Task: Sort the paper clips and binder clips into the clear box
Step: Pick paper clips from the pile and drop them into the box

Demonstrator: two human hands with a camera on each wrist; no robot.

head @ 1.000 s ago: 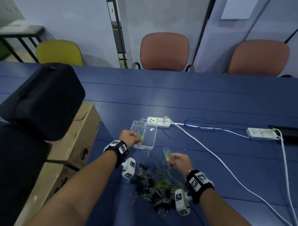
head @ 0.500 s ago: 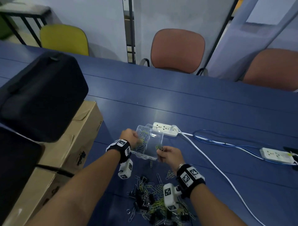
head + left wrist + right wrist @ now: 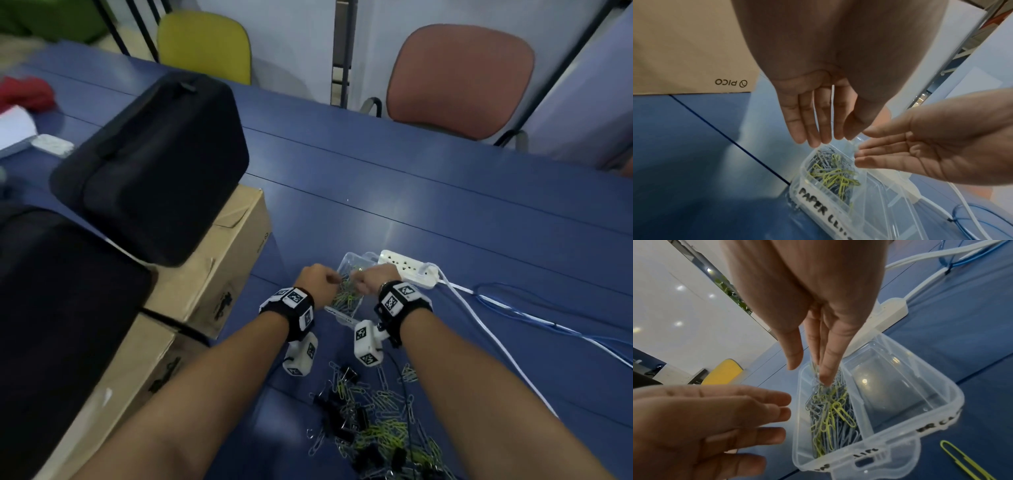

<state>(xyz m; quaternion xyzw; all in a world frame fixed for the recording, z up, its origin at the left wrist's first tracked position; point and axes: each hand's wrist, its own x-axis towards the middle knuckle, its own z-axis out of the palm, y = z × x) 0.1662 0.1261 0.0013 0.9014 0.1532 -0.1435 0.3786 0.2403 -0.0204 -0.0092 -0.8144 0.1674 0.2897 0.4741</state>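
The clear box (image 3: 343, 317) stands on the blue table just beyond both wrists. Its left compartment, labelled for paper clips (image 3: 833, 175), holds silver and yellow-green ones; the right compartment (image 3: 890, 386) is bare. My left hand (image 3: 320, 282) hovers over the box's left side with straight fingers (image 3: 812, 126), and a thin silver clip shows against them. My right hand (image 3: 375, 281) points straight down, its fingertips (image 3: 825, 376) touching the clips in the box. A mixed pile of paper clips and black binder clips (image 3: 373, 421) lies between my forearms.
A white power strip (image 3: 407, 270) sits right behind the box, with white and blue cables (image 3: 513, 315) trailing right. Cardboard boxes (image 3: 212, 267) topped by black cases (image 3: 150, 164) crowd the left. One yellow clip (image 3: 962, 464) lies beside the box.
My right hand left the pile and came forward and left over the box, down into the paper clip compartment. The left hand stayed at the box.
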